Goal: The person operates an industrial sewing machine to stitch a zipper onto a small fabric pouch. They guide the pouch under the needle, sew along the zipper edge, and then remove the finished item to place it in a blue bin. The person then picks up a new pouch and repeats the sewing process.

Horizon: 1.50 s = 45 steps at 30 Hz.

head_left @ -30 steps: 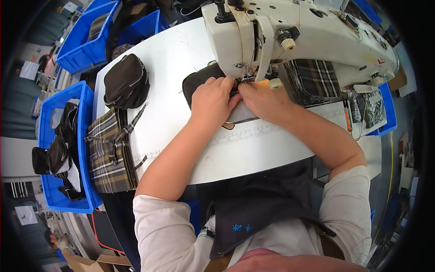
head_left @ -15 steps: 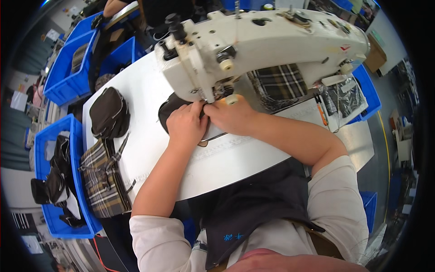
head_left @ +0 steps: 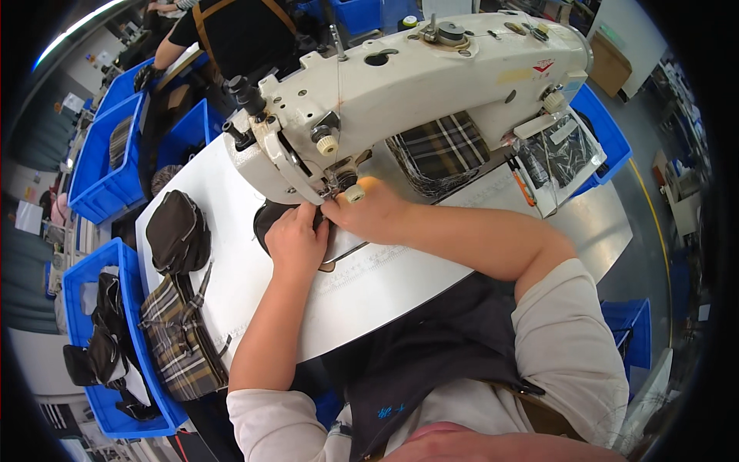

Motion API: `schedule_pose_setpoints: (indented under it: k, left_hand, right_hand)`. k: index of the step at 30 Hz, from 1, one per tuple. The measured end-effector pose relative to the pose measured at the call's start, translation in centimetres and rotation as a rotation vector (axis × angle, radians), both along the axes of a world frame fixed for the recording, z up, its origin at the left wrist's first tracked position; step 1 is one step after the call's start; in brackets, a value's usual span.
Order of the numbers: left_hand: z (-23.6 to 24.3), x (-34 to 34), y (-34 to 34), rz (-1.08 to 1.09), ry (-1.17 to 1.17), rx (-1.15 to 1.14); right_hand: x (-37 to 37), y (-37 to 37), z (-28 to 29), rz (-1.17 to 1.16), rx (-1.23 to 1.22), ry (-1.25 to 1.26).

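Under the head of a white sewing machine [head_left: 416,81] lies a dark brown fabric piece [head_left: 266,218] with a curved edge. My left hand [head_left: 296,240] presses and pinches it just before the needle area, fingers bent and close together. Touching the left fingertips, my right hand [head_left: 375,211] grips the same piece from the right, its fingers curled beside the presser foot. The two hands and the machine head hide most of the fabric and the stitching spot. A small tan tip [head_left: 328,267] shows below my left hand.
Left on the white table [head_left: 231,292] are a dark brown pouch [head_left: 178,231] and plaid fabric [head_left: 181,339]. A plaid stack [head_left: 443,150] lies beneath the machine arm. An orange-handled tool [head_left: 523,186] lies beside a tray [head_left: 566,158]. Blue bins [head_left: 127,343] flank the table; another person [head_left: 239,35] sits beyond.
The whole view has shifted and tilted, so more of the person beyond shows. Both hands stay on the dark fabric at the needle, with little visible change in grip.
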<state>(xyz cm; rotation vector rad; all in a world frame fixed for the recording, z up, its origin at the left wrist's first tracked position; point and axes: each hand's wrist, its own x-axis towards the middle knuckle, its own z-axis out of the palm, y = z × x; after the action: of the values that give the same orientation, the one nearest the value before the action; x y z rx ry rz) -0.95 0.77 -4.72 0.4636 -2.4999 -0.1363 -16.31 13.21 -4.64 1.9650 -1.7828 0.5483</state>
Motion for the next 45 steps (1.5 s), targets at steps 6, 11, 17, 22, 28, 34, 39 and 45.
schedule_pose_setpoints:
  k: [6, 11, 17, 22, 28, 34, 39, 45]
  left_hand:
    - [-0.5, -0.5, 0.1, -0.026, 0.006, 0.004]
    - [0.9, 0.1, -0.2, -0.137, -0.015, 0.136]
    - [1.9, 1.4, -1.9, -0.196, -0.054, 0.562]
    - [3.3, 1.5, -2.1, -0.156, -0.22, 0.598]
    - [3.5, 1.0, -2.1, -0.196, -0.214, 0.478]
    - [3.4, 0.2, -2.6, -0.186, -0.264, 0.474]
    - [2.2, 0.2, -2.7, -0.135, -0.229, 0.463]
    - [1.5, 0.3, -3.5, -0.176, -0.171, 0.76]
  right_hand:
    - [-0.7, -0.5, -1.1, 0.088, -0.084, -0.107]
    - [-0.6, -1.1, -2.5, -0.007, 0.183, -0.531]
    - [-0.1, -0.3, -1.3, -0.043, 0.127, -0.05]
    - [-0.2, -0.1, -0.4, 0.056, -0.013, -0.025]
    - [-0.7, -0.2, -1.1, 0.063, 0.021, 0.054]
    - [-0.9, -0.2, -1.0, 0.111, -0.04, 0.041]
    - [-0.3, 1.0, 0.9, 0.051, 0.108, 0.013]
    - [0.7, 2.7, 1.6, 0.085, 0.306, -0.025]
